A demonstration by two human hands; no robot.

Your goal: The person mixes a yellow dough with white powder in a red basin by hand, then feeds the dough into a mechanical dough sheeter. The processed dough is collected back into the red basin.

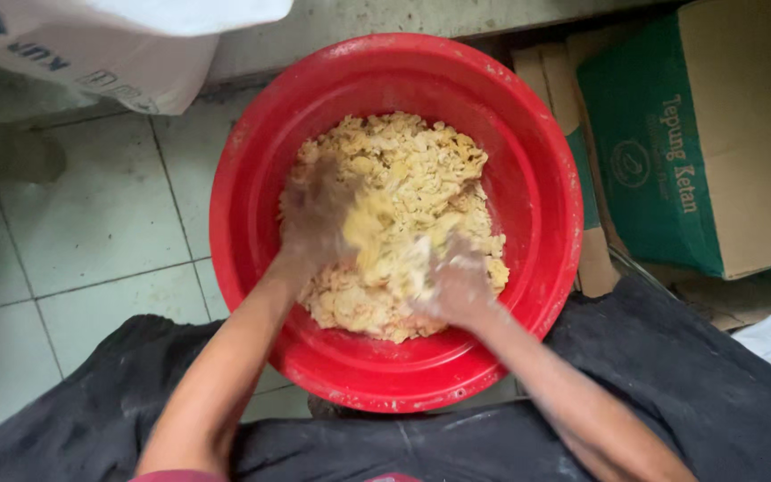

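Down in the red basin [528,134], both blurred hands, left [319,210] and right [457,281], sit buried in crumbly yellow dough [412,161], which mostly lies beyond them; their grip I cannot tell.

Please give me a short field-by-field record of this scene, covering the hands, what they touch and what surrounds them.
setting: tiled floor, seen from above
vessel: round red basin on the floor
contents: pale yellow crumbly dough piled in the basin
left hand: in the dough, blurred, coated with it
right hand: in the dough, blurred, coated with it
grip: cannot tell whether either hand is closed
clothing: dark trousers, dusted pale, either side of the basin
right of basin: green and brown cardboard box
upper left: white sack
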